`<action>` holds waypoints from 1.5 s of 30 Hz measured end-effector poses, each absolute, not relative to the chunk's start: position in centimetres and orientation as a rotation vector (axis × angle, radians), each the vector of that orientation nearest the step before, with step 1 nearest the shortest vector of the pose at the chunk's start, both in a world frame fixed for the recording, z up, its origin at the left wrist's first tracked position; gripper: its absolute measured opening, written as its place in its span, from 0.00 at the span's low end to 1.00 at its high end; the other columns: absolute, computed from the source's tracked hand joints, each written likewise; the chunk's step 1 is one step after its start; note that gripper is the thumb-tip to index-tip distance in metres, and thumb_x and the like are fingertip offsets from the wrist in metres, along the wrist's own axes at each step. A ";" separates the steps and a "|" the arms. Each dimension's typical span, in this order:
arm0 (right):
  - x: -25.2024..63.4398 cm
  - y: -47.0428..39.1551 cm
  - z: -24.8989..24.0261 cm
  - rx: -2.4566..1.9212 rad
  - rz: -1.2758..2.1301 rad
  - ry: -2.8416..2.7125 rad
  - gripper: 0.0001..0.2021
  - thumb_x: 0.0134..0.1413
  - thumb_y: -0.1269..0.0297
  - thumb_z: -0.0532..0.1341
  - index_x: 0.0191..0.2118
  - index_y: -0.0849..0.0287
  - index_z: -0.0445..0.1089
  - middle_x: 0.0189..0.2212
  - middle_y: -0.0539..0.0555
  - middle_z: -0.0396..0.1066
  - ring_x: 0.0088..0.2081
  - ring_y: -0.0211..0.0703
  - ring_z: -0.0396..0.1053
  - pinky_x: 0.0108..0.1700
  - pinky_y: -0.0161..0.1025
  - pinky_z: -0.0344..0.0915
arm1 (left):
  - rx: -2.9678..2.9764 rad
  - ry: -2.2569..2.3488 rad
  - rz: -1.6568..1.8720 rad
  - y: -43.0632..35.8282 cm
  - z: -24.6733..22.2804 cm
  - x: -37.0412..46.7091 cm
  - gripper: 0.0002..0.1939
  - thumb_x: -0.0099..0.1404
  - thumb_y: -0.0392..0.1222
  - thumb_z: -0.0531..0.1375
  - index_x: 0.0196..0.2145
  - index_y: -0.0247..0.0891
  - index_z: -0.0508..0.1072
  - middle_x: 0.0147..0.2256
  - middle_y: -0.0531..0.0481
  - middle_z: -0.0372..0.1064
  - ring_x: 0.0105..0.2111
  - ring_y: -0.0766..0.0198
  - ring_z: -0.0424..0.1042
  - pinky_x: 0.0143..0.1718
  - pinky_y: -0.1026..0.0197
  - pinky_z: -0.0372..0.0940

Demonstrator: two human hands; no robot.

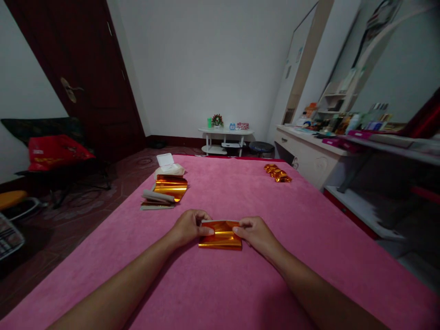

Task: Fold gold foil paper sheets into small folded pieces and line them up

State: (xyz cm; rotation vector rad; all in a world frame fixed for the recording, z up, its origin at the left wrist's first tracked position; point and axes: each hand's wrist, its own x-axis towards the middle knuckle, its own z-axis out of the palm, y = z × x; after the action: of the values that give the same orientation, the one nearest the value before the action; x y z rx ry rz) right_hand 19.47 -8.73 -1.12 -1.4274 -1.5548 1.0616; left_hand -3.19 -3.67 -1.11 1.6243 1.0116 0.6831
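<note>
A shiny gold foil paper sheet (222,238) is held low over the pink cloth, its upper edge showing a pale backing. My left hand (192,227) pinches its left side, thumb on the front face and fingers behind. On the right side my right hand (254,231) grips the same way, fingers partly hidden by the sheet. The lower edge of the foil curls toward me. Beyond my left hand lies a stack of gold foil paper (170,185) with grey rolled edges. Several folded gold foil pieces (277,173) sit in a row at the far right.
The pink cloth (220,288) covers the surface before me. A white open-lidded container (166,160) stands behind the foil stack. To the right is a white dresser (309,151) crowded with bottles. A low white table (225,131) stands by the wall, and a red bag (58,151) rests at left.
</note>
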 end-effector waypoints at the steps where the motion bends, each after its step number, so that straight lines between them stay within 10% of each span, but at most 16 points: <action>1: 19.5 -8.6 -1.3 -1.405 1.043 -1.553 0.14 0.43 0.55 0.60 0.18 0.61 0.63 0.15 0.44 0.53 0.19 0.31 0.50 0.21 0.31 0.46 | 1.619 1.014 0.700 -3.7 -1.1 -3.1 0.17 0.44 0.45 0.69 0.28 0.30 0.74 0.22 0.53 0.68 0.21 0.69 0.63 0.24 0.67 0.57; 45: 19.7 -8.6 -1.0 -1.430 1.119 -1.414 0.15 0.43 0.53 0.62 0.21 0.60 0.63 0.13 0.43 0.57 0.16 0.29 0.51 0.18 0.29 0.46 | 1.431 0.889 0.784 -4.4 -0.5 -2.9 0.23 0.50 0.55 0.66 0.30 0.28 0.78 0.25 0.45 0.74 0.22 0.64 0.69 0.27 0.64 0.60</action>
State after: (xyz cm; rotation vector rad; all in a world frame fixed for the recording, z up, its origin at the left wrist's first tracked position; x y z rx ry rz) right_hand 19.71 -8.60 -1.03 -1.4300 -1.4143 1.1192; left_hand -2.91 -4.37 -0.47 1.4306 0.8895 0.7843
